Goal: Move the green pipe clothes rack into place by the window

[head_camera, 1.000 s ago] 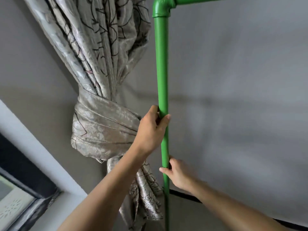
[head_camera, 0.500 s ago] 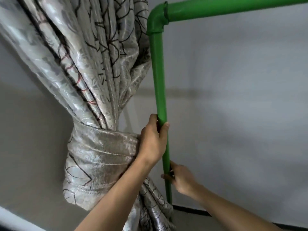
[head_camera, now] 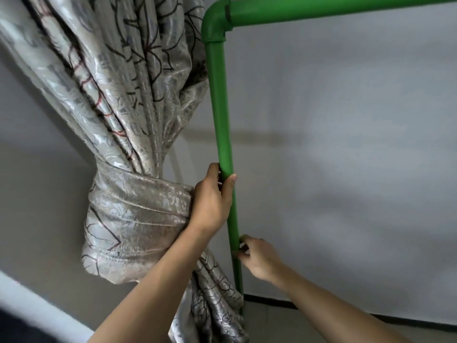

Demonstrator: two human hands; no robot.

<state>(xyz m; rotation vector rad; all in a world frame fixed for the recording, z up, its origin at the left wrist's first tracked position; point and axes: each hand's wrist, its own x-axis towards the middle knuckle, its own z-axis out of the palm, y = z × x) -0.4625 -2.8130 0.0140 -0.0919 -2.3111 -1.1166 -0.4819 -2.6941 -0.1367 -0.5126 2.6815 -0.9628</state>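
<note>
Against the pale wall (head_camera: 346,144), in the head view, the rack (head_camera: 220,107) shows as one green upright, an elbow (head_camera: 214,24) at its top and a crossbar (head_camera: 346,11) running off to the right. The upright stands just beside a knotted curtain (head_camera: 128,144) that hangs to its left. A pale sill (head_camera: 37,300) in the lower left corner suggests the window lies that way, though no glass is visible.

The left hand (head_camera: 211,204) is wrapped around the upright at mid-height, its fingers (head_camera: 228,186) curled closed over the pipe and its back resting against the curtain knot. The right hand (head_camera: 259,258) holds the same upright lower down, its fingers (head_camera: 241,246) closed on the pipe from the right side.

The rack's foot is hidden behind the curtain tail near the dark skirting (head_camera: 321,303), so it cannot be told whether it sits flat on the floor.

Several things could go wrong from here. Pushing further left would probably trap curtain cloth between pipe and hand, or snag the tail under the foot, and drag the knot loose. Both grips sit on one upright, so the unseen far end may swing or lag, twisting the frame and straining the elbow joint. A smooth pipe could also slip through the hands if the rack is lifted instead of slid. Pressing it too close may scrape the wall.
</note>
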